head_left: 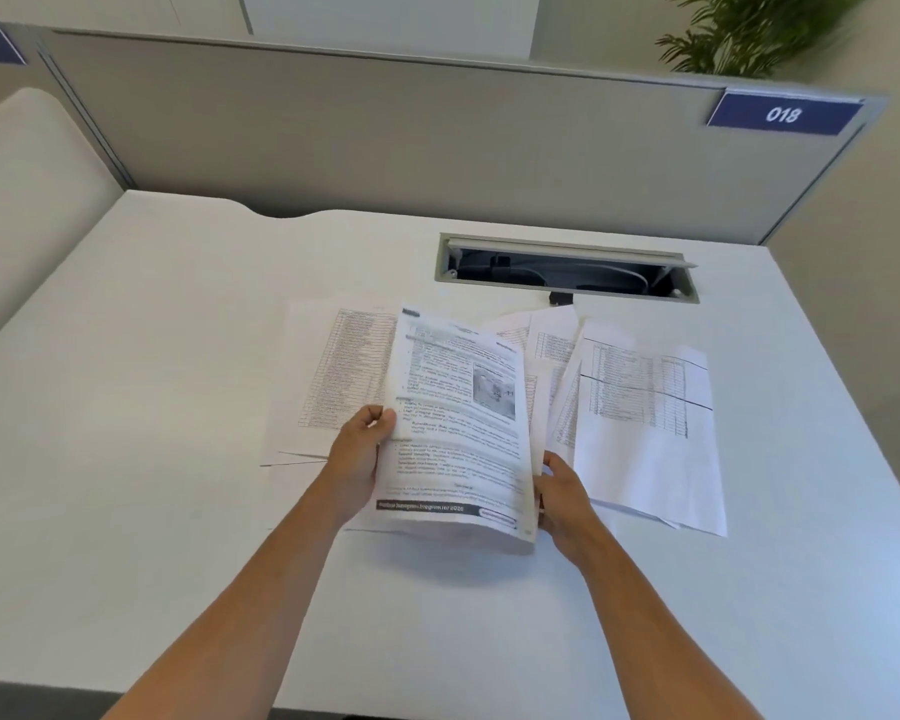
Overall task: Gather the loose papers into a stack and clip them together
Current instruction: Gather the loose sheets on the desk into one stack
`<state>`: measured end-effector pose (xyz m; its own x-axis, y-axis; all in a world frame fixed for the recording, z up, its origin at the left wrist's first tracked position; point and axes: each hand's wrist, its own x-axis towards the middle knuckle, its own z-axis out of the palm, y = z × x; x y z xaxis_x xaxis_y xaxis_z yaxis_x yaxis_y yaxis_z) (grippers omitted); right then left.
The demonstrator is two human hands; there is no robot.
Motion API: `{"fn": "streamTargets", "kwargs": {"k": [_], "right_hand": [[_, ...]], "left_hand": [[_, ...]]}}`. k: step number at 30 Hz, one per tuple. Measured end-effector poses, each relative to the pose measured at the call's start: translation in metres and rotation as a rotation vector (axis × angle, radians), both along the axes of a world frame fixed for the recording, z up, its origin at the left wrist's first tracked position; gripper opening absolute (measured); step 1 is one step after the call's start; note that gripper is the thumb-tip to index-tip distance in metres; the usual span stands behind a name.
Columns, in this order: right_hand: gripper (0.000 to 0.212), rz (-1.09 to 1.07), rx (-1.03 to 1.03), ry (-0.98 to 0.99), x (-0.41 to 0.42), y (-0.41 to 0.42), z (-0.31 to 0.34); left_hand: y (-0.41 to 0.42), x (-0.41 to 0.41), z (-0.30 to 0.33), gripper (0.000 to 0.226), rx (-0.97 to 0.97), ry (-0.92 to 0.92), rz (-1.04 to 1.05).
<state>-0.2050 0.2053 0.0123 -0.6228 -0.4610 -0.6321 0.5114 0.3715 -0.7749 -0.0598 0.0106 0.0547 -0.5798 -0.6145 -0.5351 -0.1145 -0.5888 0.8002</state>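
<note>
Both my left hand [360, 449] and right hand [562, 493] pinch the lifted bundle [458, 423] mid-desk, gathering underway; next I'd collect the sheets [645, 407] lying right.

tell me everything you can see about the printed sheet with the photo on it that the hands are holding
The printed sheet is white paper, top of a thin held bundle, with blocks of blurred text, a small greyish photo at its right and a dark banner along the bottom. It is lifted and tilted over the white desk, its lower edge bowed. The left hand pinches its left edge; the right hand grips the lower right. Other sheets lie behind and beside it.
</note>
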Motion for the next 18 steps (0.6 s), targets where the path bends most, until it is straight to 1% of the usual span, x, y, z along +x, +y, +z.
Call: {"fn": "streamTargets", "kwargs": {"k": [1,3,5,6,7,9,11,13,15,16,18], "right_hand": [[0.023,-0.017,-0.006,-0.016,-0.001,0.001,0.001],[0.036,-0.072,-0.035,-0.065,-0.001,0.002,0.0],[0.049,-0.103,-0.06,-0.092,-0.003,0.003,0.0],[0.05,-0.084,-0.06,-0.079,-0.003,0.003,0.0],[0.047,-0.054,-0.048,-0.043,-0.004,0.001,0.0],[0.034,0.003,0.008,0.084,-0.002,-0.001,-0.003],[0.023,0.039,0.055,0.201,-0.003,-0.001,-0.01],[0.017,0.048,0.07,0.251,-0.002,0.0,-0.014],[0.015,0.034,0.083,0.268,-0.001,0.0,-0.017],[0.016,0.029,0.089,0.271,-0.001,0.001,-0.019],[0.017,0.027,0.096,0.276,-0.002,0.002,-0.023]], "left_hand": [[0.0,-0.001,-0.01,0.019,-0.029,-0.087,0.0],[-0.001,0.001,-0.029,0.017,-0.188,-0.307,-0.045],[0.0,0.001,-0.036,0.017,-0.33,-0.432,-0.115],[0.001,0.001,-0.037,0.018,-0.393,-0.467,-0.157],[0.002,-0.001,-0.036,0.019,-0.463,-0.5,-0.203],[0.001,-0.003,-0.037,0.023,-0.6,-0.568,-0.291],[-0.001,-0.005,-0.04,0.026,-0.694,-0.622,-0.324],[-0.005,-0.003,-0.041,0.027,-0.757,-0.673,-0.256],[-0.013,0.002,-0.043,0.033,-0.87,-0.803,-0.115],[-0.018,0.006,-0.043,0.041,-0.914,-0.903,-0.062],[-0.03,0.014,-0.043,0.064,-0.9,-1.05,0.002]]}}
